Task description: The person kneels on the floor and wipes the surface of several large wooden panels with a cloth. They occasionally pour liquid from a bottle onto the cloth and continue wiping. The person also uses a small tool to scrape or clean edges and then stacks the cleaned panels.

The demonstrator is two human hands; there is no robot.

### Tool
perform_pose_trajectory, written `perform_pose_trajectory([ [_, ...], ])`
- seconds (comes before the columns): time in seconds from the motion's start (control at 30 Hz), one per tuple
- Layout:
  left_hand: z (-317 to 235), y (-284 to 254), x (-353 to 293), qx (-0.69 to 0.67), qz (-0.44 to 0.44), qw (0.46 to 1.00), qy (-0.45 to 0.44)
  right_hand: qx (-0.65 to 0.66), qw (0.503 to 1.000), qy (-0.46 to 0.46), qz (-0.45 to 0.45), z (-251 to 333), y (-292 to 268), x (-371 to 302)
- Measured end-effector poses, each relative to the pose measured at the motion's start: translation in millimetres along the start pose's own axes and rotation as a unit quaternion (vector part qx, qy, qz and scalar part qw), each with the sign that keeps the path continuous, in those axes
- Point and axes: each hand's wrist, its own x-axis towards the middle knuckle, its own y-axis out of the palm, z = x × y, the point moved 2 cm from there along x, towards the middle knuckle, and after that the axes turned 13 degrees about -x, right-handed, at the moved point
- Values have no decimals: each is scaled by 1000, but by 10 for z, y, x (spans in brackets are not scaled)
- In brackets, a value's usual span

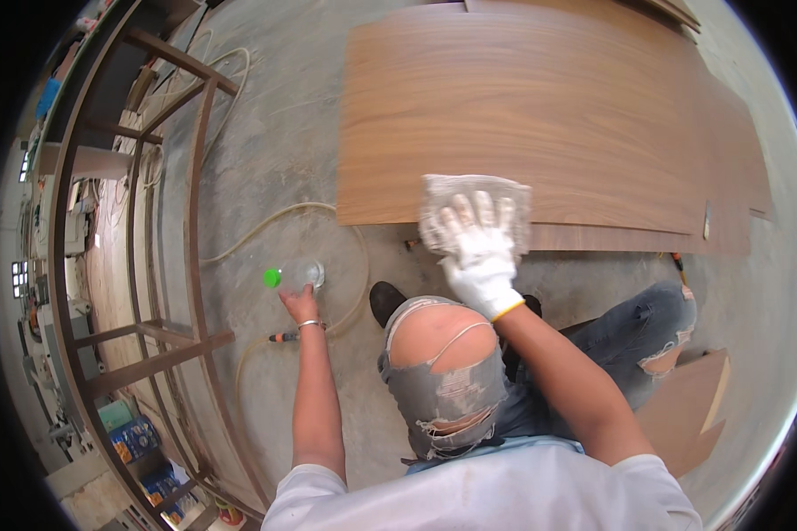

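Pretty bright, even daylight overall, no harsh shadows, just soft ones under the knee and arms. Heavy fisheye: frame edges bend hard, black corners all round. The panel [540,124] has slight motion blur, grain looks smeared, w/ a mild sheen on top. Center is sharpest; left rim is soft and a bit washed out.

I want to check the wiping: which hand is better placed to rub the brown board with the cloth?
Right. The gloved right hand already presses the cloth on the wood board; the left hand grips a clear bottle.
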Motion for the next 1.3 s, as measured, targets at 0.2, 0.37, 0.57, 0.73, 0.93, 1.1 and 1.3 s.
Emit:
perform_pose_trajectory([
  [0.2, 324, -41, 238, -17, 62, 998, -27, 45, 985, -169, 17, 573, 148, 422],
  [0.37, 182, 46, 258, -34, 41, 997, 64, 40, 979, -195, 49, 423, -58, 463],
  [0.57, -128, 199, 255, 51, -21, 995, 81, -53, 996, -63, 18, -606, -390, -165],
  [0.73, -837, 547, -55, 25, 35, 982, 183, -133, 929, 330, -101, -2110, -611, -1094],
  [0.93, -2512, 870, -869, 89, 230, 889, 386, 325, 779, 510, -168, -2212, -746, -1056],
  [1.1, -3673, 1248, -1869, 216, 354, 702, 579, 814, 392, 365, -226, -1702, -879, -952],
  [1.3, -3942, 1701, -2656, 328, 429, 537, 648, 927, 232, 275, -105, -1333, -780, -954],
])
